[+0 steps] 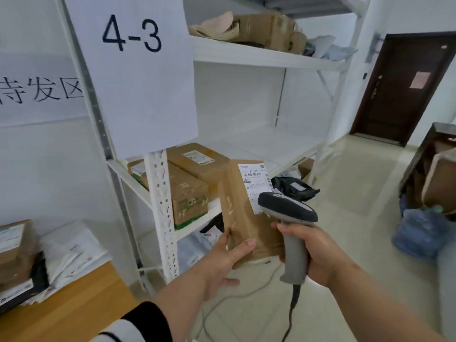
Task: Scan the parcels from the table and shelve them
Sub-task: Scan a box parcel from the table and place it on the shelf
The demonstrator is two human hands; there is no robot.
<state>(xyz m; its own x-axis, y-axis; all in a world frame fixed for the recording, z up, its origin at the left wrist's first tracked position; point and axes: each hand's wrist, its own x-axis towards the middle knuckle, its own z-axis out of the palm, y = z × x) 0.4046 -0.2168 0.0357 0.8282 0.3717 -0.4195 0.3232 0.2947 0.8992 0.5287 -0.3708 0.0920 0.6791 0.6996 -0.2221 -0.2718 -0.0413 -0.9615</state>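
My left hand (pixel 222 265) grips the lower end of a brown cardboard parcel (pixel 243 218), held upright in front of the white shelf rack (pixel 162 213). A white shipping label (pixel 255 186) faces me on its upper right side. My right hand (pixel 313 253) grips the grey handle of a barcode scanner (pixel 286 208). The scanner's dark head lies just right of the label's lower part, touching or nearly touching the parcel. A cable hangs from the handle toward the floor.
Several brown boxes (pixel 195 174) sit on the middle shelf's left end under a "4-3" sign (pixel 133 70); its right part is bare. A wooden table (pixel 61 307) at lower left holds parcels (pixel 19 257) and envelopes. Dark bags lie on the floor; boxes stand at right.
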